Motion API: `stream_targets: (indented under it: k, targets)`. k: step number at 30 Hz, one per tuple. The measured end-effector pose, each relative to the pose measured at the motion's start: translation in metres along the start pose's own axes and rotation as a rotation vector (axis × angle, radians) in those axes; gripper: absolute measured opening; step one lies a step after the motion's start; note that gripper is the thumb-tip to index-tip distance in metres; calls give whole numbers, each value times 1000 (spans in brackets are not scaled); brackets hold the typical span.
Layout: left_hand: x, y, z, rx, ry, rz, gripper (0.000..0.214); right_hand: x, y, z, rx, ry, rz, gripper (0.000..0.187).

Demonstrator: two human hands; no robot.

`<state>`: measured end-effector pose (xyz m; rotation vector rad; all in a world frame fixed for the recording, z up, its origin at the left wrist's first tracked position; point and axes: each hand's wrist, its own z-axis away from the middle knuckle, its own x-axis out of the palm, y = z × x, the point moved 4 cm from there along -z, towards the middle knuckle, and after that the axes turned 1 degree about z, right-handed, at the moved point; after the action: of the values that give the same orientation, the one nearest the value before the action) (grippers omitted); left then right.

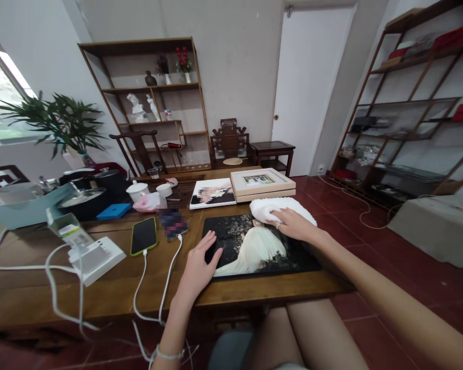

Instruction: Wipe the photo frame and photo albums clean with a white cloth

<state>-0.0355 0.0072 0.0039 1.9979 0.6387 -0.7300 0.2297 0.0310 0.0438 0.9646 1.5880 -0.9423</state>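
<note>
A dark photo panel (227, 246) showing a figure in a long white dress lies flat at the table's front edge. My left hand (200, 262) rests on its left edge, fingers stretched out and thumb apart, holding nothing. At the panel's upper right, my right hand (291, 223) presses on a bunched white fluffy towel (262, 207) and grips it. The towel covers part of the panel's far right edge. The tips of my right fingers are partly sunk in the cloth.
Behind the panel lie a smaller photo print (204, 194) and stacked light wooden frames (281, 180). To the left are a green-cased phone (144, 236), a second phone (173, 223), white charging cables (141, 288), an opened white box (100, 257), a blue box (113, 211) and pots (80, 200).
</note>
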Motion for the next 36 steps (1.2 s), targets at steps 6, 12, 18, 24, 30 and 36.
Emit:
stream_targets:
  k: [6,12,18,24,30,36]
  targets:
    - [1,0,0,1,13,-3,38,3,-25,48,-32,-15,-3,30]
    - [3,-1,-1,-1,6,5,39,-3,-71,129,-54,-114,-114,31]
    - [2,-1,0,3,-7,-2,41,-9,-62,104,-9,-200,-81,29]
    - [2,-2,0,7,-1,-1,40,-4,-24,13,-63,-37,-8,30]
    - [3,-3,0,3,0,-11,40,6,-26,5,-28,-4,1,29]
    - [4,-3,-1,4,-11,-7,41,10,-84,93,-29,-78,-42,31]
